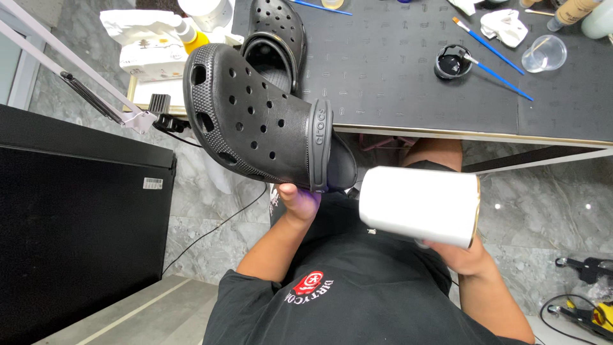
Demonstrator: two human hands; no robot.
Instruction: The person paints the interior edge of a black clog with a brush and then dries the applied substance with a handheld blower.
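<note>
My left hand [299, 201] holds a black perforated clog [255, 121] up in front of me, gripping it from beneath near the heel strap, toe pointing up and left. My right hand [456, 252] grips a white cylindrical blower [418, 204], like a hair dryer, with a gold rim on its right end. The blower's left end sits close to the clog's heel. A second black clog [278, 38] lies on the black work mat [396, 76] just behind the held one.
On the mat are a small black paint pot [452, 62], blue-handled brushes [504, 73], a clear plastic cup [544, 53] and a white cloth [504, 25]. A tissue box [150, 45] and lamp arm [76, 83] are at left above a black cabinet [76, 223]. Tools and cables [587, 306] lie on the floor.
</note>
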